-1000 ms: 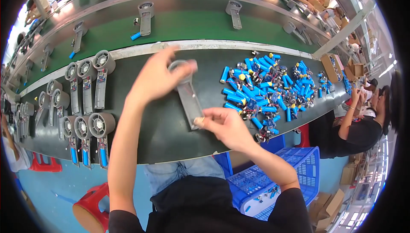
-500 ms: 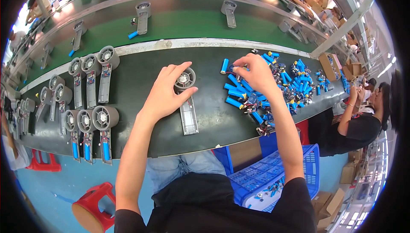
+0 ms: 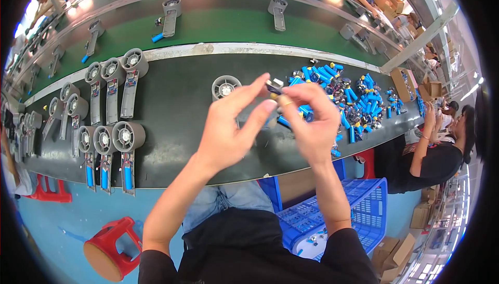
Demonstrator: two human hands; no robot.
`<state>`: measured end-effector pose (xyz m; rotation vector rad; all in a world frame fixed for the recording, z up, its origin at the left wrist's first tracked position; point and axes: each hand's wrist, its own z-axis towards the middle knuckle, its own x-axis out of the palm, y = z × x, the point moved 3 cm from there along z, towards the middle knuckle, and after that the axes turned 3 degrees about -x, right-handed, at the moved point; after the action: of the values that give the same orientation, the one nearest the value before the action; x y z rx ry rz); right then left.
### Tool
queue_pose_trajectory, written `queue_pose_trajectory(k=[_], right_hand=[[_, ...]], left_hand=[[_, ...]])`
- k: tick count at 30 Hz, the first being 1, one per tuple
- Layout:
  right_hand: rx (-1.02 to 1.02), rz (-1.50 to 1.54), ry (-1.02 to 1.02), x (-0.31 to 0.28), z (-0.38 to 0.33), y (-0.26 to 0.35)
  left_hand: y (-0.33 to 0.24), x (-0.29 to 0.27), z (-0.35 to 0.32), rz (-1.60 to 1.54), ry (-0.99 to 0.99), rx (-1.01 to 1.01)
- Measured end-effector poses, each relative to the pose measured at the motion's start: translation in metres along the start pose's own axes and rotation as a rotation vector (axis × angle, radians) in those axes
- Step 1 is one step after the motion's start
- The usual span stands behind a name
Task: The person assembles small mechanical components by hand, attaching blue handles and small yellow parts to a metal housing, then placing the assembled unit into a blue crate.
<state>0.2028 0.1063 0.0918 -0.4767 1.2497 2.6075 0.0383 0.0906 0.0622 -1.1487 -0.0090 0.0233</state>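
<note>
Above the dark worktop, my left hand (image 3: pixel 231 125) and my right hand (image 3: pixel 314 120) meet at a small circuit board with wires (image 3: pixel 274 88). The board has a whitish part on top and a yellow bit below. Fingers of both hands pinch it; a sliver of blue shows beneath, partly covered. Behind my left hand lies a grey handheld fan housing (image 3: pixel 225 87) with its round end visible and its handle mostly hidden. To the right, close to my right hand, spreads a heap of blue cylindrical batteries with wired boards (image 3: pixel 358 97).
Several grey fan housings (image 3: pixel 125 137) stand in rows at the left, some with blue batteries. Beyond a pale ledge runs a green conveyor (image 3: pixel 223 26) carrying more housings. A blue basket (image 3: pixel 382 206) and red stool (image 3: pixel 112 247) are below. A co-worker (image 3: pixel 431 151) sits at right.
My right hand has come left from the heap with the circuit board. My left hand has left the fan housing and moved right to grip the board too.
</note>
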Motion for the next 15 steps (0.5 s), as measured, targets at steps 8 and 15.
queue_pose_trajectory(k=[8,15], right_hand=[[0.365,0.363,0.204,-0.005,-0.018,-0.039],[0.223,0.076,0.062,0.036,-0.042,-0.038]], left_hand=[[0.017,-0.011,0.001,-0.234,0.022,-0.316],[0.015,-0.017,0.008,-0.429,-0.043,-0.421]])
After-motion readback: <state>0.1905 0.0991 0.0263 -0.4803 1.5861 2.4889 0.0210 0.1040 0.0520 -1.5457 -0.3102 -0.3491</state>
